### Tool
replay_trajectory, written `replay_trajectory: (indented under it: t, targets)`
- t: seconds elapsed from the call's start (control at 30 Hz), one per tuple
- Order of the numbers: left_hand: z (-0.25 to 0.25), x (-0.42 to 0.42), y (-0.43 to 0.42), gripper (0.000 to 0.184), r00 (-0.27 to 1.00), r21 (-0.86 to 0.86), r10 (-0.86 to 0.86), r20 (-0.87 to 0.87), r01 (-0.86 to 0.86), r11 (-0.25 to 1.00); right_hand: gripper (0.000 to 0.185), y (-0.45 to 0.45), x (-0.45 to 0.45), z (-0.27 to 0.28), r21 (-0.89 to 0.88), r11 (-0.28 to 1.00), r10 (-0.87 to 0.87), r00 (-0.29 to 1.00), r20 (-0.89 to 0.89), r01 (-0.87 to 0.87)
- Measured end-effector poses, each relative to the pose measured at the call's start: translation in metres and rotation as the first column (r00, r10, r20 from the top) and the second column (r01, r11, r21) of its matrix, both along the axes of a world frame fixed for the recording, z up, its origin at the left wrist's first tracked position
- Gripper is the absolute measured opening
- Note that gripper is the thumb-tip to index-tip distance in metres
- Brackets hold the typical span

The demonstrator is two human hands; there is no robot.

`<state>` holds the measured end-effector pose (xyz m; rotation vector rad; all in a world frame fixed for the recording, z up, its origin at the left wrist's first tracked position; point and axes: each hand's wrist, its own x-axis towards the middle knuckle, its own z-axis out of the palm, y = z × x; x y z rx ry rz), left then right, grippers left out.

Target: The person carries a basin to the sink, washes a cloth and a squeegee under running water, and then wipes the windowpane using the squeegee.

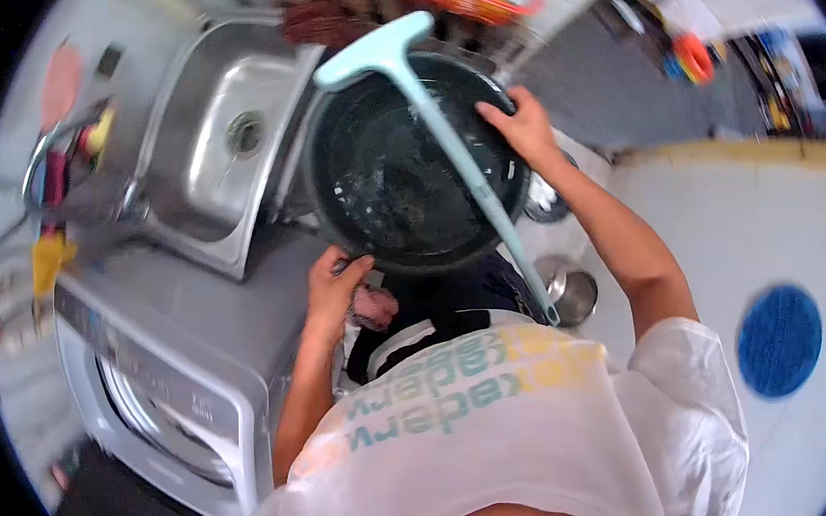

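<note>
One dark round basin [379, 207], head view, held in front of the body with its inside facing up, glossy with reflections; whether it holds liquid cannot be told. Two bare hands: left hand [334, 280] grasping the rim at the lower left, fingers curled at the edge; right hand [525, 130] gripping the rim at the upper right, thumb over the inner side. One pale blue T-shaped handle [469, 169], lying diagonally across the basin, crosspiece at the upper-left rim, narrow end reaching past the lower-right rim. One steel sink [214, 167] with a round drain [246, 133], left of the basin. One grey washing machine [191, 307], below the sink in view. One red basket [454, 1] with mixed contents, beyond the basin. One pink cloth [374, 307], near the left hand. One metal bowl [573, 295], beside the handle's narrow end in view. One round blue mat [780, 340] on the pale floor [667, 236], far right. One white shirt [479, 449], worn, with teal and yellow lettering
</note>
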<state>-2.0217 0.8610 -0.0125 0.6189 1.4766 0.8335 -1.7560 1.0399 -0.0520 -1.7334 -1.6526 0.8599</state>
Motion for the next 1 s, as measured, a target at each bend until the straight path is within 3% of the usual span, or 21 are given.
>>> replay_trajectory:
  t: [0.1, 0.2, 0.47, 0.6, 0.73, 1.0]
  targets:
    - [-0.005, 0.025, 0.003, 0.008, 0.994, -0.005, -0.099, 0.035, 0.099, 0.995, 0.046, -0.029, 0.049, -0.013, -0.091, 0.989, -0.122, 0.987, -0.107, 0.112]
    - [-0.018, 0.034, 0.012, 0.006, 0.989, -0.003, -0.142, 0.051, 0.142, 0.990, 0.046, -0.044, 0.063, -0.010, -0.171, 0.963, -0.220, 0.974, -0.050, 0.209]
    - [-0.025, 0.087, 0.043, 0.004, 0.909, 0.006, -0.412, 0.065, 0.413, 0.911, 0.043, -0.089, 0.141, -0.021, -0.138, 0.896, -0.433, 0.899, -0.067, 0.422]
    - [-0.017, 0.146, 0.080, 0.012, 0.861, 0.002, -0.508, 0.036, 0.508, 0.861, 0.043, -0.086, 0.203, -0.015, -0.120, 0.842, -0.534, 0.844, -0.043, 0.526]
    - [-0.016, 0.196, 0.117, 0.005, 0.818, 0.024, -0.562, 0.126, 0.564, 0.826, 0.041, -0.087, 0.254, 0.002, -0.117, 0.779, -0.625, 0.776, -0.078, 0.616]
    - [0.005, 0.289, 0.197, 0.006, 0.730, 0.119, -0.677, 0.091, 0.667, 0.736, 0.041, -0.065, 0.335, 0.028, -0.017, 0.653, -0.755, 0.649, -0.100, 0.757]
